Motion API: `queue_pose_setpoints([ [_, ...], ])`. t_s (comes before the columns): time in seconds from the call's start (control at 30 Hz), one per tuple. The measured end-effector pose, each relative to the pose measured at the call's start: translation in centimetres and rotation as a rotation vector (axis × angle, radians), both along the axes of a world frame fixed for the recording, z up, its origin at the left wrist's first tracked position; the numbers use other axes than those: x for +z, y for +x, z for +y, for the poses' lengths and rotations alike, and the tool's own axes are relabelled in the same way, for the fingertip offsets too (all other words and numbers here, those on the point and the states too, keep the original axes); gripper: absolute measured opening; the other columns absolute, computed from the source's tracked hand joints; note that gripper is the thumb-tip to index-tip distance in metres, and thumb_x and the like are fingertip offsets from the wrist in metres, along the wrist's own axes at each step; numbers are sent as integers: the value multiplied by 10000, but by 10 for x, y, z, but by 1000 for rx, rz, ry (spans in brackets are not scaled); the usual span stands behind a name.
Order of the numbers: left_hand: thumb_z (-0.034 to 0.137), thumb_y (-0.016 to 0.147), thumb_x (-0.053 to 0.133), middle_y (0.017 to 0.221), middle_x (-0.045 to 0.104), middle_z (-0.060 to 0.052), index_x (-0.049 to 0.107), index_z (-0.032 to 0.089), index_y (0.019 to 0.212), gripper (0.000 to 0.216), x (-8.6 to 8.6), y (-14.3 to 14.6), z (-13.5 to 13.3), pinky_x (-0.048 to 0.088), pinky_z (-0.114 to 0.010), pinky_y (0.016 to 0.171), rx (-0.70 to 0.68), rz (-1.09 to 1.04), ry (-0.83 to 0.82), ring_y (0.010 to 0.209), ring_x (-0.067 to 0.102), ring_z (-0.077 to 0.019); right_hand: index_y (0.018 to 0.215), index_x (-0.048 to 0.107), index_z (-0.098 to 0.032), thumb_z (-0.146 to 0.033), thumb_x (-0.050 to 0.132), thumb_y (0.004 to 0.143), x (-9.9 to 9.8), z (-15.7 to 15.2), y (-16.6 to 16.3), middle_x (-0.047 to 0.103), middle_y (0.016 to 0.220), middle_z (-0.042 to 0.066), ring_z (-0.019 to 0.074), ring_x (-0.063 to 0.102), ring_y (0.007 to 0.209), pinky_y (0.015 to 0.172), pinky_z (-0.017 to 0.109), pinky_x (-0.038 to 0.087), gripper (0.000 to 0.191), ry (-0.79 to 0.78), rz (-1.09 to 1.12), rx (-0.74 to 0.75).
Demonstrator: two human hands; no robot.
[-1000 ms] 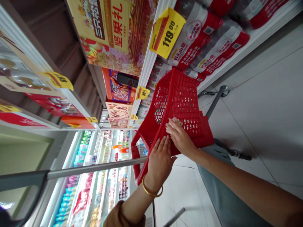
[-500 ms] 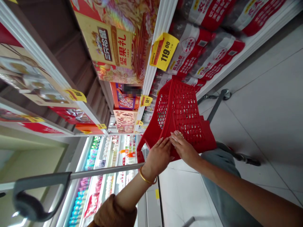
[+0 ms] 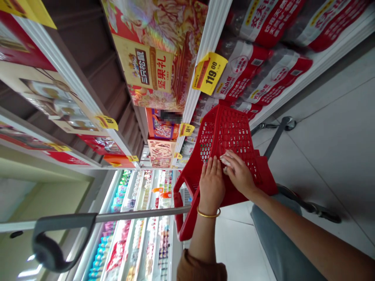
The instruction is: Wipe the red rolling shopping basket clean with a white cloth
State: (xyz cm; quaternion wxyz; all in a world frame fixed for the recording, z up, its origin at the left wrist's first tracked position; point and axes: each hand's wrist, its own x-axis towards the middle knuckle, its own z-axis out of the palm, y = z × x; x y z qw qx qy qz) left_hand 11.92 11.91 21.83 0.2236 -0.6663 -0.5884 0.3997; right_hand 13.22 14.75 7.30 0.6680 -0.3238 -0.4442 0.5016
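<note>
A crumpled white tissue (image 3: pixel 225 159) is pinched in the fingers of my right hand (image 3: pixel 241 175), against the red plastic side of the shopping cart (image 3: pixel 234 125). Beside it, my left hand (image 3: pixel 212 183), with a gold bangle (image 3: pixel 208 214) at the wrist, lies flat on the same red surface, fingers stretched out and its thumb hidden. Honeycomb holes pierce the cart's basket. A metal pole runs from it to a grey looped handle (image 3: pixel 63 220) at lower left. The whole picture is turned sideways.
Shelves hold a nut gift box (image 3: pixel 162 74) with a yellow price tag (image 3: pixel 210 73), and packs of red-labelled water bottles (image 3: pixel 246 74). A lit display (image 3: pixel 140 218) stands beyond. Cart wheels (image 3: pixel 290 123) rest on the tiled floor (image 3: pixel 328 156); a jeans-clad leg (image 3: pixel 272 230) is close by.
My hands have moved apart. The left has straightened and shifted right on the cart; the right has shifted right and slightly up, and the tissue in it shows more clearly. The view has shifted slightly.
</note>
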Motion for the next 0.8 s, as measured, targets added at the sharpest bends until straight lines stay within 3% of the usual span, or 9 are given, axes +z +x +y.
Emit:
queue_pose_setpoints([
  [0.13,174,941,312,1524,333,-97,360,105,1432,499,-16,-5,1,240,-416,1183,43,26,75,1442,223,-190,1339,503,-187,-109,365,902,-3,16,-18,435,1457,121,249,320,1405,1138,543,327,465,85,-32,46],
  [0.27,173,922,338,1539,297,-92,321,119,1452,533,-21,-6,-2,249,-429,1177,54,39,103,1447,207,-198,1352,498,-197,-163,356,943,-9,11,-28,433,1464,116,244,264,1430,1153,552,290,435,143,-73,72],
  [0.67,258,960,325,1542,269,-139,383,99,1421,490,-24,-5,-7,206,-435,1194,25,36,85,1442,226,-200,1272,583,-150,-162,416,913,-18,-18,0,546,1358,147,262,401,1360,1113,496,391,396,193,-157,179],
  [0.8,270,962,338,1532,293,-145,398,87,1411,488,-24,-2,-7,189,-424,1203,34,26,78,1434,248,-204,1133,672,-164,-92,427,845,-17,-19,10,629,1246,126,243,549,1232,1050,444,478,385,146,-169,158],
])
